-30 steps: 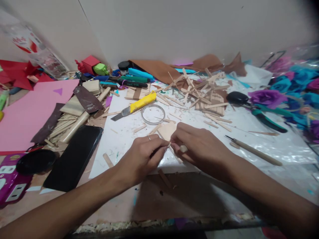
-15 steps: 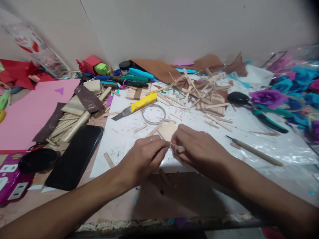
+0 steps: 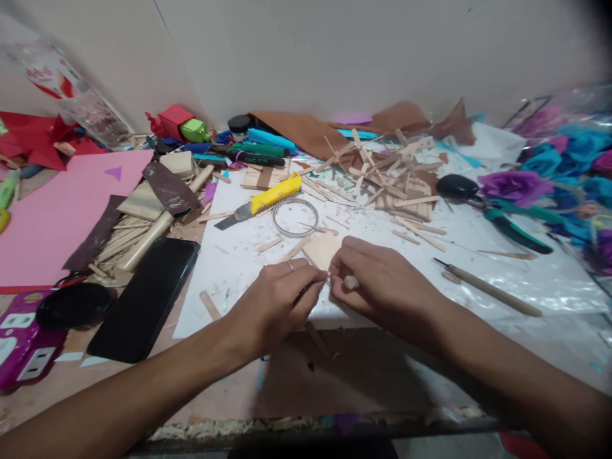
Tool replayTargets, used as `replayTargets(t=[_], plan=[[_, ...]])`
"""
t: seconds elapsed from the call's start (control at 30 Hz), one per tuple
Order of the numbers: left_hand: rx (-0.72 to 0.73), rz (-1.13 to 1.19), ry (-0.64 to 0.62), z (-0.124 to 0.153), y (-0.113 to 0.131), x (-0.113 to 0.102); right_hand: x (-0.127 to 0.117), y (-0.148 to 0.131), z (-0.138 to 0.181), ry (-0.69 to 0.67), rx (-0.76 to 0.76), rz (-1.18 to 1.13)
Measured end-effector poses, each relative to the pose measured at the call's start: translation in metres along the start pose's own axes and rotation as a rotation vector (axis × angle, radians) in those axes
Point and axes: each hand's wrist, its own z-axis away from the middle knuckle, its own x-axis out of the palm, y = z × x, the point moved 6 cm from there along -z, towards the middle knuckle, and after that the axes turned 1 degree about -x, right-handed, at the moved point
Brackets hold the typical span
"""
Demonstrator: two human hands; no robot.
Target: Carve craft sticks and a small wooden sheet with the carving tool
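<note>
Fingertips of my left hand (image 3: 282, 296) are pinched around a small pale piece of wood (image 3: 328, 276), most of it hidden by the fingers. Meeting it from the other side, my right hand (image 3: 377, 280) is closed around a slim tool, whose round wooden handle end (image 3: 351, 282) pokes out between the fingers. The tool's working tip cannot be made out. Just beyond both hands lies a flat pale wooden square (image 3: 321, 248) on the white sheet (image 3: 258, 287). A grey ring of tape (image 3: 295, 217) and a yellow utility knife (image 3: 276, 194) with its blade out lie farther back.
Loose craft sticks (image 3: 373, 169) are heaped at the back. To the right lie a wooden-handled carving tool (image 3: 492, 293), green-handled pliers (image 3: 519, 231) and crepe-paper flowers (image 3: 514, 185). A black phone (image 3: 143, 299), a purple power strip (image 3: 33, 344) and pink paper (image 3: 71, 223) are left.
Both hands keep nearly the same place, still meeting at the fingertips. The wooden handle end in my right hand has shifted very slightly up and right.
</note>
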Motion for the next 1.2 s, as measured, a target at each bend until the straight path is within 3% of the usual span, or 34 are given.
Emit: replayTargets(t=[0.8, 1.0, 1.2], plan=[[0.004, -0.011, -0.008, 0.003, -0.001, 0.007, -0.001, 0.000, 0.004, 0.070, 0.008, -0.097], [0.014, -0.020, -0.033, 0.006, 0.000, 0.009, 0.004, -0.011, 0.012, 0.098, 0.026, 0.078], [0.009, -0.029, -0.049, 0.006, 0.000, 0.010, 0.008, -0.017, 0.011, 0.027, 0.088, 0.282]])
